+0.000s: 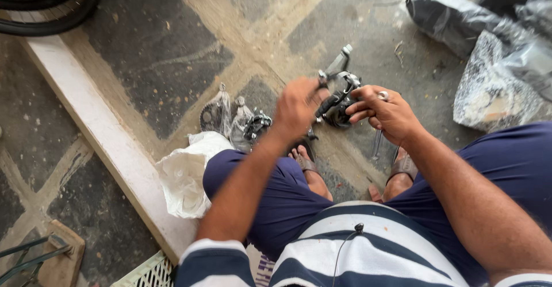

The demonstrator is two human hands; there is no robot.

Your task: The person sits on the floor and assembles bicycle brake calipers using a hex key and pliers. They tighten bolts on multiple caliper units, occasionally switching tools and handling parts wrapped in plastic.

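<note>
I hold a black and silver bicycle derailleur (340, 91) above the stone floor, in front of my knees. My right hand (384, 113) grips its lower right side, a ring on one finger. My left hand (296, 107) is closed on its left side, pinching a small part near the top; what sits under those fingers is hidden. Both of my feet in sandals show just below the hands.
More metal bicycle parts in clear plastic bags (233, 119) lie on the floor left of my left hand, beside a white plastic bag (187, 175). A spanner (376, 144) lies by my right foot. Black plastic-wrapped bundles (489, 45) fill the upper right. A bicycle tyre (52, 2) is at upper left.
</note>
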